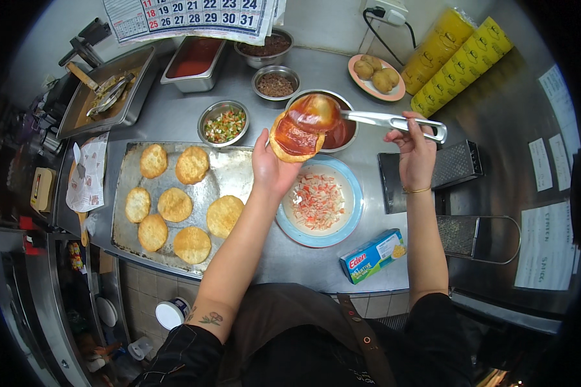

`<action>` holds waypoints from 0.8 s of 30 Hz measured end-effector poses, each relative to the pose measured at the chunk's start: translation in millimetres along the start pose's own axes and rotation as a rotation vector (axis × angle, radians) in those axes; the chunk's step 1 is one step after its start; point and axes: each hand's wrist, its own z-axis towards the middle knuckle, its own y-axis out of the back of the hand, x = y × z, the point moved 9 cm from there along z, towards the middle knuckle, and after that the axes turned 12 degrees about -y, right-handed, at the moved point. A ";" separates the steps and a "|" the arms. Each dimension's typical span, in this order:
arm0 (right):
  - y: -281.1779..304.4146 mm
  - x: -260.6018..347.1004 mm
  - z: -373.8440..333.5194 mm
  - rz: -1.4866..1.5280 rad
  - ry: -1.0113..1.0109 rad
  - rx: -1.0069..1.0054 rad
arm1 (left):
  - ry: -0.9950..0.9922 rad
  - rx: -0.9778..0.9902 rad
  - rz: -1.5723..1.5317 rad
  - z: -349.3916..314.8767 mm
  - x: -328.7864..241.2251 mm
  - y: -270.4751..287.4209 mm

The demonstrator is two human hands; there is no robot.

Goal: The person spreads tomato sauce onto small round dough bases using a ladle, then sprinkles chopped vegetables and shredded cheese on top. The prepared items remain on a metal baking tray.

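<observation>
The left hand point(276, 170), half spread, is cupping a sauced round bread point(294, 140) beside the sauce bowl point(353, 133); the right hand point(416, 149) (firmly curled) is gripping the ladle point(374, 118), whose head is overlapping the bread.

At the far left, a hanging white calendar point(193, 22) bore rows of printed dates, the left column in red and the others in dark blue. At the far right, the front yellow roll point(461, 66) carried a repeated dark print, its details too small to tell. On the right-hand metal panel, a large white sheet point(547, 248) showed dark capital lettering running sideways; 2 smaller sheets point(541, 166) beyond it held fainter lines. At the near right, a blue-and-green box point(373, 256) displayed large lettering beside smaller print.
</observation>
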 end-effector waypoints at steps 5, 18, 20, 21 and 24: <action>7.4 -13.5 -8.5 0.014 -0.020 -0.036 | -0.085 -0.015 0.038 1.6 -7.8 3.7; -5.4 -11.4 -26.1 0.036 0.073 -0.039 | -0.297 -0.030 0.077 -1.1 -30.6 1.5; -10.9 -14.2 -27.9 0.036 0.051 -0.010 | -0.316 -0.010 0.061 -0.9 -35.0 0.7; -15.7 -17.4 -28.2 0.037 0.028 0.008 | -0.317 -0.003 0.053 0.1 -35.6 0.1; -20.1 -21.5 -28.8 0.034 0.011 0.030 | -0.319 0.014 0.041 1.8 -37.3 1.1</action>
